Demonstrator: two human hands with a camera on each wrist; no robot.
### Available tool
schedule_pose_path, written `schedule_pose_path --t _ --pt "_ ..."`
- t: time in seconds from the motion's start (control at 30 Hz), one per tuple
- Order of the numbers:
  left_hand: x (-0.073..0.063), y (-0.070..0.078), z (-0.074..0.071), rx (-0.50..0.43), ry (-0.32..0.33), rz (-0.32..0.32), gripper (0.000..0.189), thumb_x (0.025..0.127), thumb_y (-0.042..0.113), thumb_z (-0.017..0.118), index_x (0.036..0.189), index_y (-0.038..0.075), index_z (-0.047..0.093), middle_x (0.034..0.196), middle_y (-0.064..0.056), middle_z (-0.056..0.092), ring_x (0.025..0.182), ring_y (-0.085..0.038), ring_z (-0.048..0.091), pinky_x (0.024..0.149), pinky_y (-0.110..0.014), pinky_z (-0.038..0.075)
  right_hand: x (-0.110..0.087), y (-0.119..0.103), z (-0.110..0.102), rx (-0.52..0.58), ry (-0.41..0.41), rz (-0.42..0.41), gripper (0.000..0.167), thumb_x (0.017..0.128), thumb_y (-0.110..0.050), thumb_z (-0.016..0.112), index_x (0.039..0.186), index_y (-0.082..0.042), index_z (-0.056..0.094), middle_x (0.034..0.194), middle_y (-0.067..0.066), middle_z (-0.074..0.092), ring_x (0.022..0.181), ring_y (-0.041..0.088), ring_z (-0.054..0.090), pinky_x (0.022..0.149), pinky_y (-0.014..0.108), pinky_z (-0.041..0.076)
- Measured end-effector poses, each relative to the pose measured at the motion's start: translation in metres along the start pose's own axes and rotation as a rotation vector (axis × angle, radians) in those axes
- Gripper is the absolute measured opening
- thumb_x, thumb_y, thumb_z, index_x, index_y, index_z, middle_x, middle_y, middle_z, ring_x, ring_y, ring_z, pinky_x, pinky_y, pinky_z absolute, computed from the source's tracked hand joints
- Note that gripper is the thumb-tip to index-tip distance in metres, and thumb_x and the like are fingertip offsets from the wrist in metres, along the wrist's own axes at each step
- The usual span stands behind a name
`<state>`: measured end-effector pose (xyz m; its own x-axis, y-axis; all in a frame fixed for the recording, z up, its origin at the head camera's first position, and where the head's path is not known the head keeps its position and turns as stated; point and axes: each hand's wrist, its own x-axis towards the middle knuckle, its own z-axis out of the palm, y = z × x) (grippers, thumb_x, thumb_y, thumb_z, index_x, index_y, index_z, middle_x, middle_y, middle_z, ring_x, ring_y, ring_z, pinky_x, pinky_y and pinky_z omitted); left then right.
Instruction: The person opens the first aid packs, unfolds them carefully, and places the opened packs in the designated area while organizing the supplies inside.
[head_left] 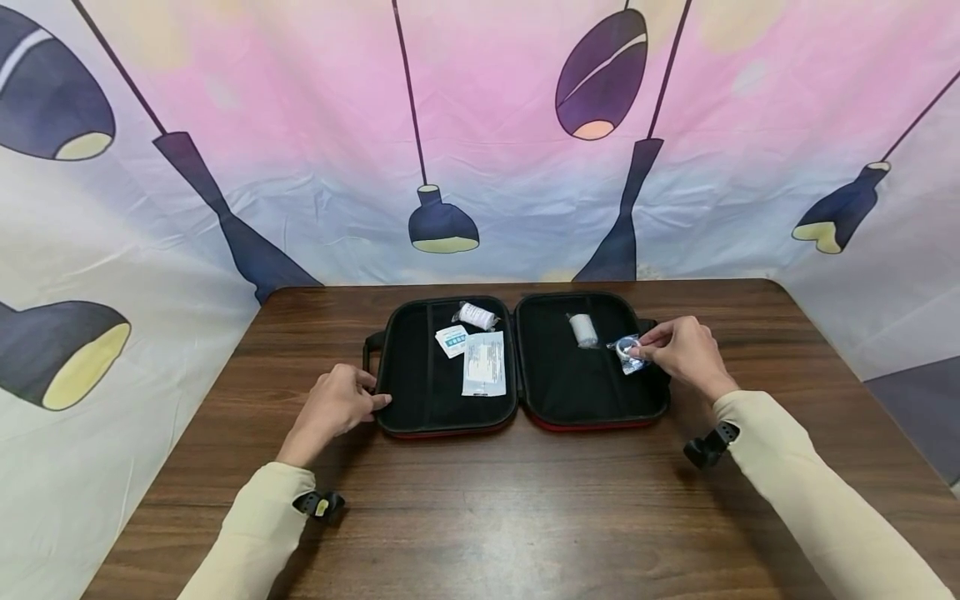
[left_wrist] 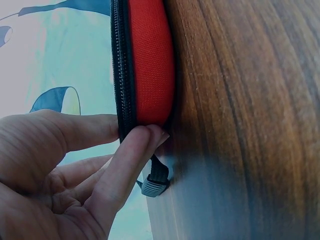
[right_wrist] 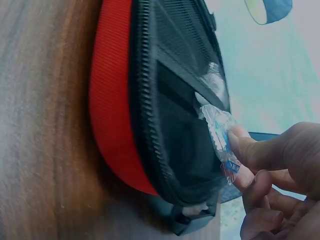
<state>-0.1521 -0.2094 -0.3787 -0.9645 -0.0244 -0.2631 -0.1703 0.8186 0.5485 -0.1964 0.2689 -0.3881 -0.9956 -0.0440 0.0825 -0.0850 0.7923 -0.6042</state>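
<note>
A zippered case with a black lining (head_left: 570, 387) and red shell (left_wrist: 152, 65) lies open flat on the table. My left hand (head_left: 337, 407) holds its left half by the near outer corner, thumb on the zipper edge and fingers against the red side. Over the right half, my right hand (head_left: 686, 354) pinches a small tape roll (head_left: 627, 353) in a clear wrapper with blue print. The crinkled wrapper (right_wrist: 220, 132) shows between thumb and fingers in the right wrist view. A wrapped white bandage roll (head_left: 582, 331) lies in the right half, left of that hand.
In the case's left half are another wrapped bandage roll (head_left: 477, 316), small white-and-blue packets (head_left: 452, 340) and a larger pale packet (head_left: 483, 375). A black handle (head_left: 371, 343) sticks out at the left. The wooden table (head_left: 480, 508) ends at a printed cloth (head_left: 510, 167) behind.
</note>
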Motion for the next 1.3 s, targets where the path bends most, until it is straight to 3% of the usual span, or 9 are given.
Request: schedule_pose_path --t 0.27,0.6,0.83,1.07,1.3 --pt "0.000 0.001 -0.001 -0.002 -0.003 0.006 0.051 0.094 0.022 0.074 0.130 -0.011 0.060 0.085 -0.009 0.071 0.074 -0.021 0.075 0.063 -0.037 0.056 0.001 -0.004 0.016 -0.022 -0.030 0.022 0.022 0.088 -0.022 0.080 0.093 0.000 0.079 0.083 0.010 0.075 0.082 0.028 0.066 0.076 0.050 0.050" --pt "0.000 0.002 -0.001 0.001 -0.003 0.010 0.051 0.095 0.023 0.074 0.131 -0.011 0.060 0.084 -0.009 0.071 0.075 -0.021 0.075 0.064 -0.038 0.056 0.005 -0.009 0.028 0.014 -0.057 -0.008 0.016 0.091 -0.015 0.076 0.097 0.000 0.079 0.080 0.007 0.075 0.062 0.014 0.068 0.069 0.041 0.056" --pt "0.001 0.002 0.000 -0.006 -0.007 0.013 0.051 0.095 0.022 0.074 0.131 -0.011 0.060 0.084 -0.009 0.072 0.075 -0.021 0.075 0.066 -0.039 0.057 0.005 -0.011 0.028 0.090 -0.112 -0.016 0.019 0.095 -0.009 0.068 0.107 0.004 0.076 0.087 0.014 0.075 0.061 0.016 0.067 0.059 0.033 0.054" --pt "0.001 0.001 0.000 0.002 -0.004 0.007 0.051 0.095 0.023 0.074 0.131 -0.010 0.060 0.080 -0.008 0.070 0.074 -0.021 0.075 0.060 -0.035 0.053 0.004 -0.014 0.029 0.124 -0.143 -0.004 0.023 0.099 -0.007 0.061 0.114 0.006 0.073 0.101 0.021 0.073 0.064 0.017 0.067 0.061 0.033 0.053" --pt "0.001 -0.001 0.000 0.004 -0.008 0.005 0.052 0.095 0.023 0.074 0.131 -0.010 0.060 0.080 -0.007 0.070 0.074 -0.020 0.075 0.064 -0.037 0.055 0.007 -0.019 0.026 0.108 -0.133 -0.004 0.025 0.097 -0.003 0.056 0.113 0.007 0.073 0.099 0.019 0.073 0.063 0.019 0.066 0.059 0.031 0.052"
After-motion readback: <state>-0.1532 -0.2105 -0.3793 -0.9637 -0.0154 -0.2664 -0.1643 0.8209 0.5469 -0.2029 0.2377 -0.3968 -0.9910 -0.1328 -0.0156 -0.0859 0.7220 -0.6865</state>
